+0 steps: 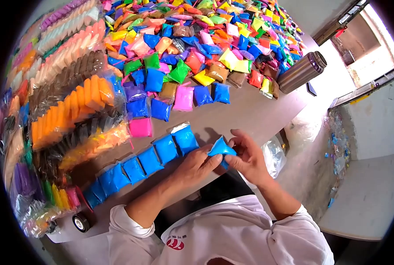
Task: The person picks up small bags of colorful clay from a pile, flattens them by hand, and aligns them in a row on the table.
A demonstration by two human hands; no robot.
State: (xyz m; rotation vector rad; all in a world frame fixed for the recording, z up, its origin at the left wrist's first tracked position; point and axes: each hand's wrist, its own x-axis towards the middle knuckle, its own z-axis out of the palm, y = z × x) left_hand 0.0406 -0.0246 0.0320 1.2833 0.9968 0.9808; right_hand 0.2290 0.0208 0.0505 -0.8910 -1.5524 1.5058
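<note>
A small blue packet (222, 147) with a pale edge is held up between my two hands, bent to a point at the top. My left hand (196, 162) pinches its left side with the thumb across the front. On the other side, my right hand (249, 158) grips its lower right part between thumb and fingers. Beside my left hand lies a slanting row of blue packets (150, 160) on the table (250, 115), several of them edge to edge. The nearest packet (186, 138) of that row lies just behind my left knuckles.
A large heap of coloured packets (197, 48) covers the back of the table. Bagged stacks, among them orange packets (75, 106), fill the left side. A steel flask (302, 72) stands at the right edge. Clear plastic bags (274, 157) hang beside the table on the right.
</note>
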